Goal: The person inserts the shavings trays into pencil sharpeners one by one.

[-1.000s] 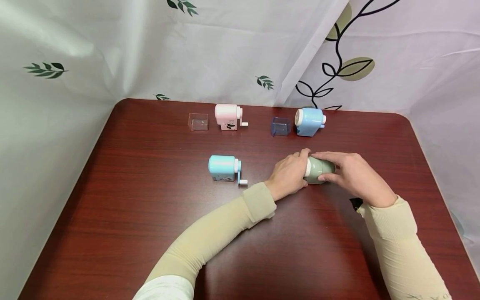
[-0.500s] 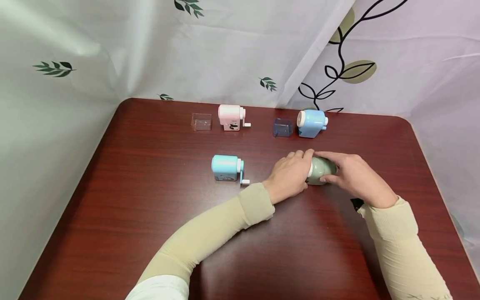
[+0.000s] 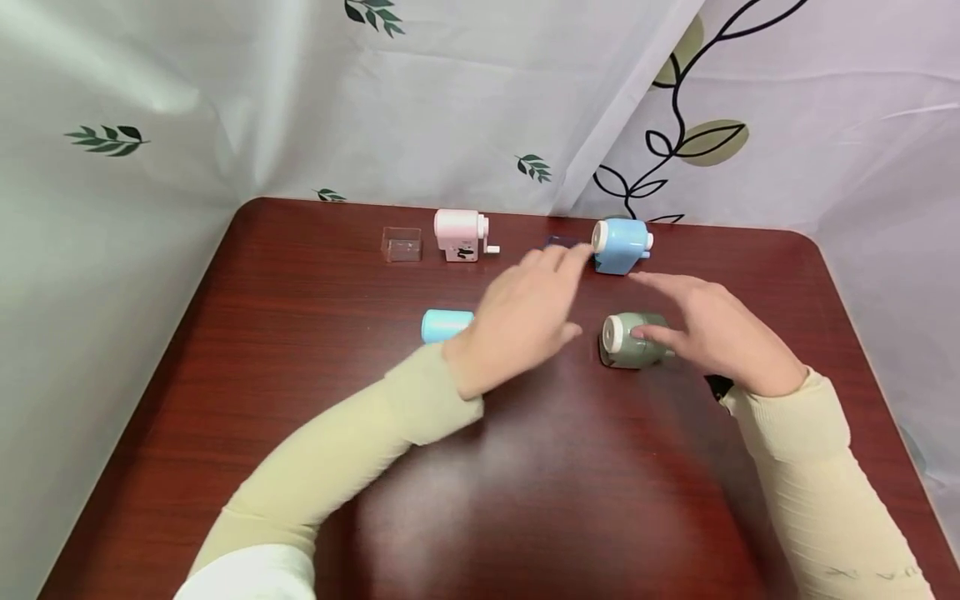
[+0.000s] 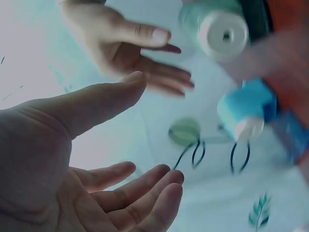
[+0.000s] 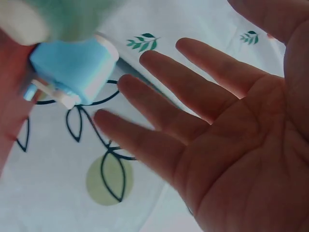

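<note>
A green crank pencil sharpener (image 3: 637, 342) with a white round front stands on the table, its front facing left. Just right of it is my right hand (image 3: 723, 333), fingers extended and spread, the thumb overlapping the sharpener in the head view. The right wrist view shows that palm bare, with the blurred green sharpener (image 5: 67, 17) beyond the fingertips. My left hand (image 3: 525, 317), slightly blurred, hovers left of the green sharpener with straight fingers and holds nothing. It hides most of a turquoise sharpener (image 3: 446, 326). In the left wrist view the green sharpener (image 4: 224, 34) appears apart from both hands.
Along the back of the table stand a pink sharpener (image 3: 457, 235) and a blue sharpener (image 3: 624, 246). A clear bin (image 3: 402, 245) sits left of the pink one. My left fingers partly cover a dark blue bin (image 3: 561, 242). A white printed curtain (image 3: 450, 100) hangs behind.
Both hands have let go of the green sharpener. The left hand has moved left and up, uncovering its white front and covering part of the turquoise one. The right hand has opened slightly.
</note>
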`<state>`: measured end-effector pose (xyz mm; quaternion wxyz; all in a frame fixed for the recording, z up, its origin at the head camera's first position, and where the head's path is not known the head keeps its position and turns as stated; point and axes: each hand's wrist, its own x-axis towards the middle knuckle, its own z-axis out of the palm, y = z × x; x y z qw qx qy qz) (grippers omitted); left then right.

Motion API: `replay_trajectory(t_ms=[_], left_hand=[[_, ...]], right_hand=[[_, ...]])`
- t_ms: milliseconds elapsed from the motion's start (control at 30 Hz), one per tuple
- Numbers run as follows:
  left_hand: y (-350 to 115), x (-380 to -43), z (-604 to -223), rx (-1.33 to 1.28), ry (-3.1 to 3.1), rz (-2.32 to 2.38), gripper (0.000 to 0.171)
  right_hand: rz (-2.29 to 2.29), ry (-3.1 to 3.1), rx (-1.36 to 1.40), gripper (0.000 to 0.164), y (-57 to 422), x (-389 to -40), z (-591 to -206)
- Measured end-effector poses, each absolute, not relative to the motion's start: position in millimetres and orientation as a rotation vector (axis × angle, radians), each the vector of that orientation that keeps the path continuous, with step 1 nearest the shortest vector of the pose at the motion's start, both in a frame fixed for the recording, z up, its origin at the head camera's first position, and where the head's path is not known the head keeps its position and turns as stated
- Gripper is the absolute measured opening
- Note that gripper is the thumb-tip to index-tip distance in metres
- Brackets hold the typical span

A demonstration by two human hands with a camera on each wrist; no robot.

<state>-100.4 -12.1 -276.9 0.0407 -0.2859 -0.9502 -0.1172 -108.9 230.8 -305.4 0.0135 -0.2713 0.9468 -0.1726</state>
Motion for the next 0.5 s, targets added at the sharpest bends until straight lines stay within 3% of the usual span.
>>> replay_trajectory(t_ms=[267, 500], left_hand=[[-75, -119, -249, -0.626, -2.922, -0.443, 0.082], [-124, -145, -253, -0.445, -2.957, -0.557, 0.075]], right_hand=[[-0.472, 2.921, -0.856, 0.074, 213, -125, -283], [-0.452, 2.88, -0.912, 0.082, 190, -142, -267]])
